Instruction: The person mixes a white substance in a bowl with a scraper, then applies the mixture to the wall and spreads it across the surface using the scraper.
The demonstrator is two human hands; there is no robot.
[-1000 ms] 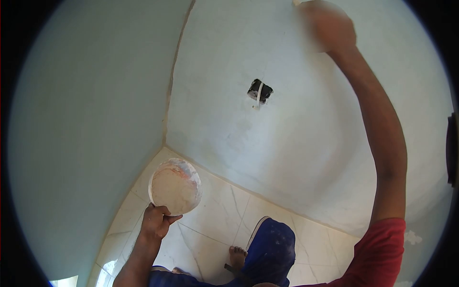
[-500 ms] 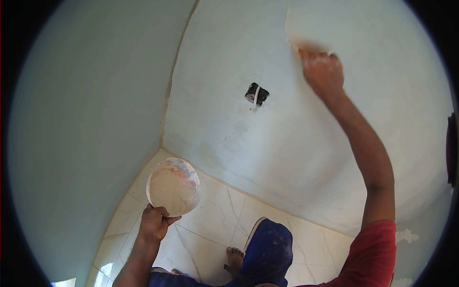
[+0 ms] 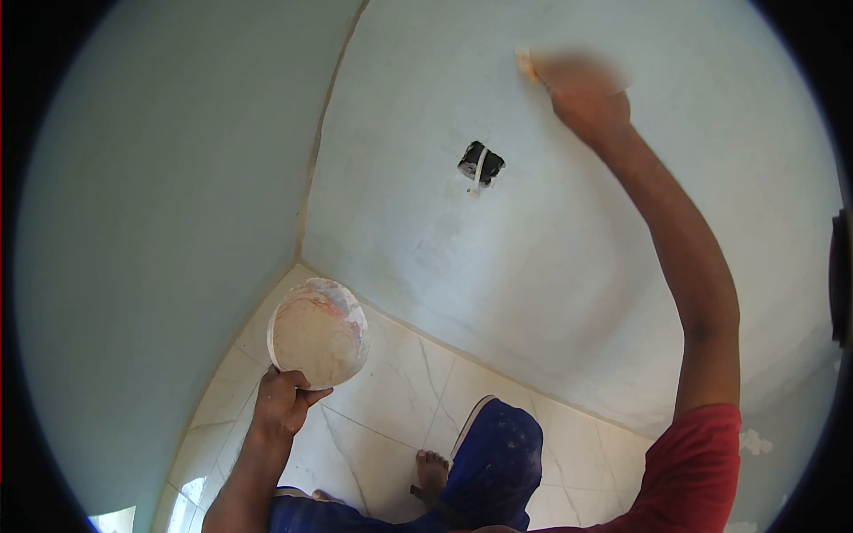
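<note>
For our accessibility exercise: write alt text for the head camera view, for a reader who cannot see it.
A person's right hand, blurred, presses a pale tool high on a light wall, while the left hand holds a round bowl of whitish paste. A small dark hole with a white strip marks the wall; a bare foot stands on the tiled floor.

The floor [image 3: 391, 417] is pale marbled tile with thin grout lines, meeting the walls at ten and two o'clock. A bare foot [image 3: 432, 468] stands on it at six o'clock.
</note>
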